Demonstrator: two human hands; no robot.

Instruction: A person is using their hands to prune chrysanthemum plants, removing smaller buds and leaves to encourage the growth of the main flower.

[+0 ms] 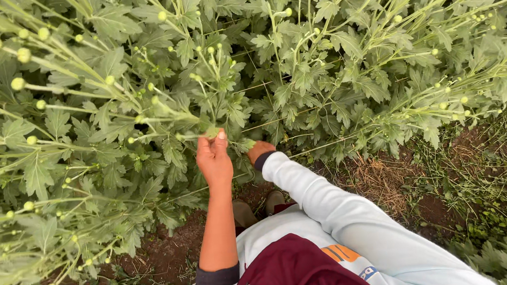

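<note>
My left hand (214, 157) reaches forward into tall green plants and pinches a leafy stem (204, 131) between thumb and fingers; its sleeve is pushed up to the elbow. My right hand (259, 150), in a long pale-blue sleeve, reaches in just to the right, mostly hidden among the leaves, so its grip cannot be made out. The plants (111, 99) carry lobed leaves and several small round yellow-green buds (17, 83) on long stalks.
Bare brown soil (166, 258) lies below the plants at my feet, where two shoes (244, 212) show. Dry straw and low weeds (481, 203) cover the ground to the right. A dark red cloth (294, 272) hangs at my front.
</note>
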